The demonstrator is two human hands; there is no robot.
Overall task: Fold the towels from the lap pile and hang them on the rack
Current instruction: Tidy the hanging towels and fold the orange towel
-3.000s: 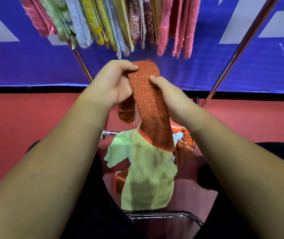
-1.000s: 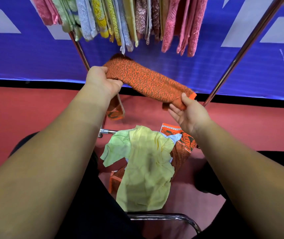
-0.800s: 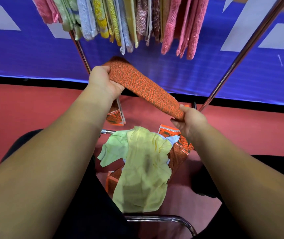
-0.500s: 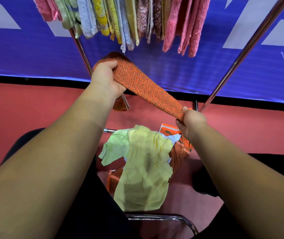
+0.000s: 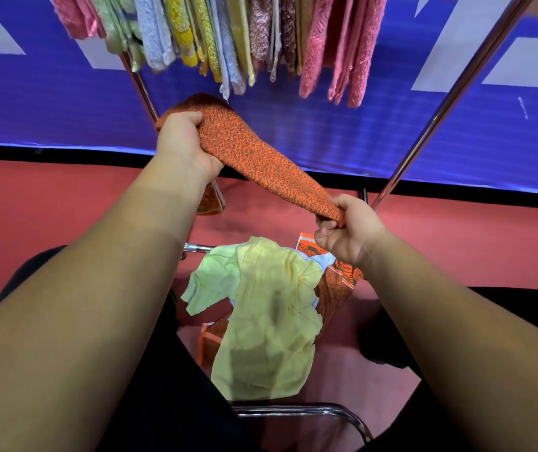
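Where the left fingers [image 5: 191, 118] curl over the upper end of the orange towel [image 5: 254, 158], the cloth is bunched tight in the left hand [image 5: 182, 141], centre-left of frame. A short tail of the same cloth hangs below that wrist.

Right fingers [image 5: 326, 223] are closed round the towel's lower end. The right hand [image 5: 350, 234] sits right of centre and lower than the left.

Between the two hands the towel runs as a narrow folded band on a diagonal, pulled taut and held in the air. Its upper end overlaps the rack's left pole [image 5: 140, 83]; cannot tell whether they touch.

The lap pile lies lower centre, just below the right hand:
- yellow towel [image 5: 270, 321] on top, draped down between the knees
- pale green towel [image 5: 212, 282] at its left edge
- orange patterned towel [image 5: 336, 285] at the right and underneath

The rack's right pole [image 5: 450, 102] slants across the upper right of frame. A short chrome bar end [image 5: 195, 247] shows just left of the pile.

Hung towels [image 5: 228, 37] crowd the top edge in pink, green, pale blue, yellow and maroon, packed side by side and well above the held towel.

Behind them is a blue banner [image 5: 32, 102] with white shapes, and red floor [image 5: 32, 207] below it. A chrome chair tube [image 5: 293, 411] crosses bottom centre.
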